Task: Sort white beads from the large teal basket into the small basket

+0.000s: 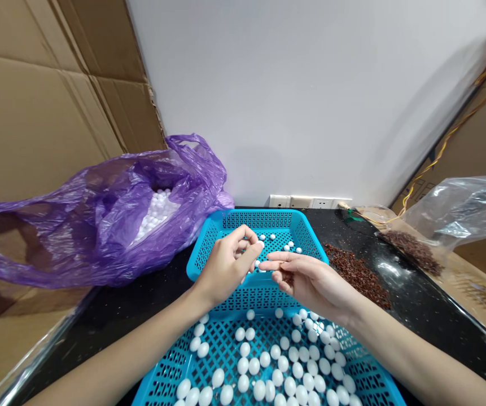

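My left hand (228, 260) is closed above the far blue basket (196, 256), its thumb and forefinger pinched on what looks like a small white ball (261, 244), mostly hidden. Close by on the right, my right hand (306, 279) is turned palm up. Its first fingers reach toward the left hand, and its other fingers curl around small brown pieces (287, 277). Several white balls (286, 247) lie scattered in the far basket. Nearer to me, many glossy white balls (277, 376) rest in a second blue basket (378, 378).
A purple plastic bag (111, 225) with white balls inside stands at left beside cardboard (48, 73). On the black tabletop (412, 321), a brown heap (359, 273) lies right of the far basket. A clear bag (463, 211) with brown pieces and a socket strip (310, 202) are beyond.
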{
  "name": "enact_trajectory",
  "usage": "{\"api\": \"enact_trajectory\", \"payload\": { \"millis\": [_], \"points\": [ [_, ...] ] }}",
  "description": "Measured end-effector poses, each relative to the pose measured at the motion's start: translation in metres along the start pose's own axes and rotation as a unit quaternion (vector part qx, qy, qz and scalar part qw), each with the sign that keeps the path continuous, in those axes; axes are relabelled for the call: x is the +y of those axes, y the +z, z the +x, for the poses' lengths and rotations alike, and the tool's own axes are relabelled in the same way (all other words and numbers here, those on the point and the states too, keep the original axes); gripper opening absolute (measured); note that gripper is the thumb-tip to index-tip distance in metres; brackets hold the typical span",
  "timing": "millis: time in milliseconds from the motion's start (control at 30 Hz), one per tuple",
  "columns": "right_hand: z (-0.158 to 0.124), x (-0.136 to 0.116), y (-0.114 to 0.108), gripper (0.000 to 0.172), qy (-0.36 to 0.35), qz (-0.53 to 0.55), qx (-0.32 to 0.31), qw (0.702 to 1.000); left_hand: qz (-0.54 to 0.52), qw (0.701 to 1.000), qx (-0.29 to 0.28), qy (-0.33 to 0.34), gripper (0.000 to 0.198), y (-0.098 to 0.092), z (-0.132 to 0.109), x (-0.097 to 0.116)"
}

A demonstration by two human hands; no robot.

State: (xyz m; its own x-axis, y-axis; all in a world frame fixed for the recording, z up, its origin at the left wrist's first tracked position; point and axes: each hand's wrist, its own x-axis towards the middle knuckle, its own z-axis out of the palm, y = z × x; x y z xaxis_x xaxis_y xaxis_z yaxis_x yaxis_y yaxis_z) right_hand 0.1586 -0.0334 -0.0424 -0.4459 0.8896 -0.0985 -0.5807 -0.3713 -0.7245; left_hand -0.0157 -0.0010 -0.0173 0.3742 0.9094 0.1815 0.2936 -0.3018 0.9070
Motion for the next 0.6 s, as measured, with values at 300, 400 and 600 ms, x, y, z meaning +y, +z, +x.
{"api": "enact_trajectory", "payload": {
  "millis": [300, 400, 600],
  "points": [
    [-0.0001, 0.0011, 0.0007, 0.019, -0.024, -0.031, -0.019, 0.999, -0.007, 0.999, -0.033, 0.024, 0.022, 0.0000, -0.0012, 0.0022],
    [0.0003, -0.0003, 0.0000, 0.021, -0.025, -0.057, -0.014, 0.998, -0.008, 0.998, -0.046, 0.043, 0.023, -0.0002, -0.0026, 0.0025],
    [-0.0004, -0.0008, 0.0002, 0.035, -0.039, -0.091, -0.012, 0.995, -0.062, 0.994, -0.081, 0.027, 0.023, -0.0003, -0.0024, 0.0029]
  ]
}}
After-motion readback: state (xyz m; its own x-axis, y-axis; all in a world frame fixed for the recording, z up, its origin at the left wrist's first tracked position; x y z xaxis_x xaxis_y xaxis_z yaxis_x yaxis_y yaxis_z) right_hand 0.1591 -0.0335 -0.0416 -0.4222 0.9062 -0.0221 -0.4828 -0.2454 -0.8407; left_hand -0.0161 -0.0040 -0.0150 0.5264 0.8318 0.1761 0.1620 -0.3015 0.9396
